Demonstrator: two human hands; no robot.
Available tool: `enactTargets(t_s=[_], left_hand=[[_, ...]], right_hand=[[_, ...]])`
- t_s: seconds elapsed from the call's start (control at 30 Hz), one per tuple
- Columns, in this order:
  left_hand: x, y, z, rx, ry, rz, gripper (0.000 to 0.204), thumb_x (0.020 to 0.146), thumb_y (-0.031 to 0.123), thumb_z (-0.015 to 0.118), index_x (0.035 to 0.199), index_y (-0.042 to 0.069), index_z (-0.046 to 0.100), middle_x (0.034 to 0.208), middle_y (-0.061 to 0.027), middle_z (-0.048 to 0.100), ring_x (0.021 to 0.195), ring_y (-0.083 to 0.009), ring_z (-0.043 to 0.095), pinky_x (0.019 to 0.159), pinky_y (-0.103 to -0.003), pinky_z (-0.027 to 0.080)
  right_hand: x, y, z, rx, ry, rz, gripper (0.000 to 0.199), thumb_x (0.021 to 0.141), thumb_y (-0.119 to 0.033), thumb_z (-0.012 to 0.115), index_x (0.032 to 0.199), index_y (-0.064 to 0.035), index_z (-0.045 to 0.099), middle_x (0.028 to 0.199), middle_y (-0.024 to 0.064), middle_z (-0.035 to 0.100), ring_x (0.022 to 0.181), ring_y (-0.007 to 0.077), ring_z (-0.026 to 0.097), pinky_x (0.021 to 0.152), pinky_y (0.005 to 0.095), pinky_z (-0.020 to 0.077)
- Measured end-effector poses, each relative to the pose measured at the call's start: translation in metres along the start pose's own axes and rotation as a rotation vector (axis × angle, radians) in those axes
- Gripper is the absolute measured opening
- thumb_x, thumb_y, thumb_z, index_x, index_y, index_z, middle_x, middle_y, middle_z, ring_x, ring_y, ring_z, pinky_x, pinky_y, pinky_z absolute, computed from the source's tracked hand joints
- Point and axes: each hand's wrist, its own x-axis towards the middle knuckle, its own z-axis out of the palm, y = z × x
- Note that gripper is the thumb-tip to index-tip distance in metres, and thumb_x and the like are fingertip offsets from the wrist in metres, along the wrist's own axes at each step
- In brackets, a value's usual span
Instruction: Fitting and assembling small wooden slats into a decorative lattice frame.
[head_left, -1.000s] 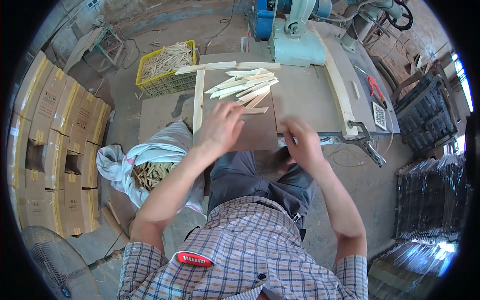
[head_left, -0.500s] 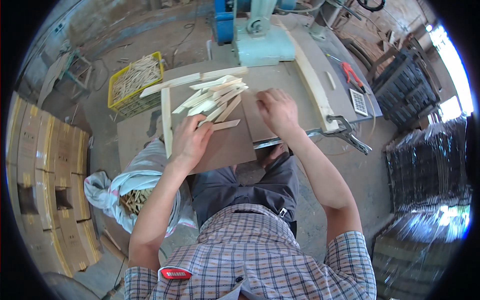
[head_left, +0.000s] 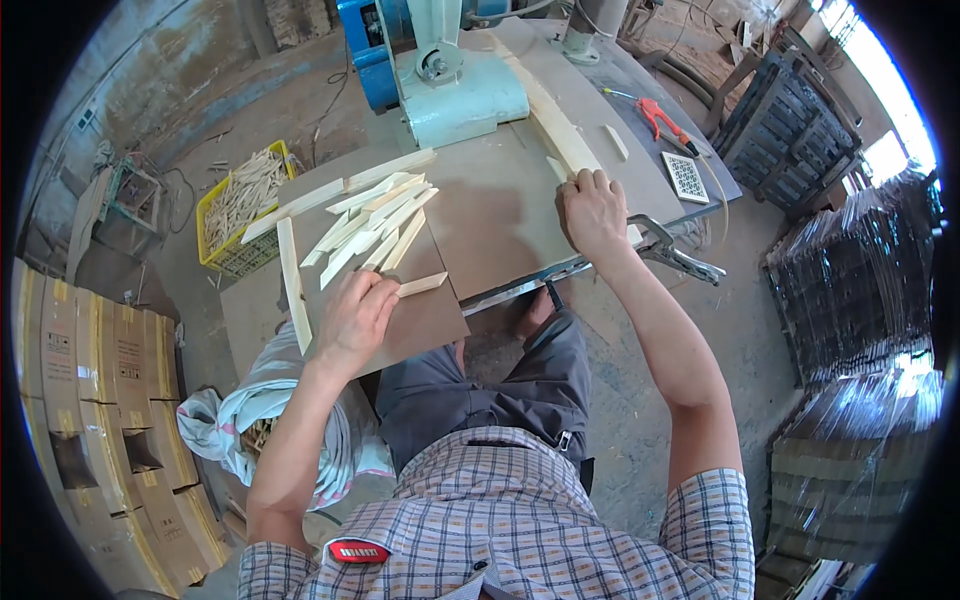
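My left hand (head_left: 355,315) is closed at the near edge of a loose pile of pale wooden sticks (head_left: 375,225) with slanted ends. One short wooden stick (head_left: 424,285) juts out from its fingertips to the right. Across the brown board, my right hand (head_left: 595,215) is closed beside the long wooden bar (head_left: 555,120) fixed along the table. The tip of another wooden stick (head_left: 557,170) shows past its fingers; the rest is covered by the hand. A locking clamp (head_left: 675,255) grips the bar's near end, just right of my right hand.
A green machine (head_left: 462,95) stands at the table's back. Longer wooden strips (head_left: 292,290) border the pile. To the left are a yellow crate (head_left: 205,228) of sticks, a white sack (head_left: 270,385) and stacked cartons (head_left: 90,350). Red-handled pliers (head_left: 660,120) lie far right.
My right hand has moved right, from the middle of the board to the wooden bar. My left hand stays at the pile's near edge. The whole view has shifted, with the table farther left.
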Motion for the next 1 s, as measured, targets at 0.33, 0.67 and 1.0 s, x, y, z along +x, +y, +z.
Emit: enactTargets(t_s=[0.33,0.67,1.0], left_hand=[[-0.002,-0.015,-0.001,-0.114,-0.053,-0.09,0.02,0.095,0.012,0.079,0.112,0.004,0.076,0.103,-0.0101,0.065,0.099,-0.0323,0.064,0.088,-0.044,0.054],[0.034,-0.004,0.007,-0.223,-0.007,-0.063,0.018,0.099,0.014,0.077,0.114,0.006,0.077,0.107,-0.0098,0.067,0.099,-0.0318,0.07,0.084,-0.043,0.058],[0.084,0.021,0.038,-0.234,-0.071,0.004,0.03,0.094,0.011,0.08,0.123,0.006,0.075,0.114,-0.0089,0.068,0.107,-0.0306,0.068,0.088,-0.039,0.057]], right_hand=[[0.101,0.004,0.043,0.185,0.022,0.186,0.023,0.096,-0.031,0.072,0.105,-0.0111,0.079,0.117,0.011,0.069,0.119,0.031,0.064,0.096,0.0459,0.0488],[0.022,-0.046,-0.04,1.009,0.033,-0.065,0.02,0.1,-0.015,0.072,0.114,-0.0016,0.077,0.115,0.0161,0.072,0.111,0.036,0.069,0.095,0.0451,0.056],[-0.03,-0.054,-0.073,1.19,-0.316,-0.012,0.022,0.101,-0.009,0.075,0.119,0.0018,0.074,0.11,0.0123,0.074,0.097,0.0243,0.071,0.084,0.0344,0.0557]])
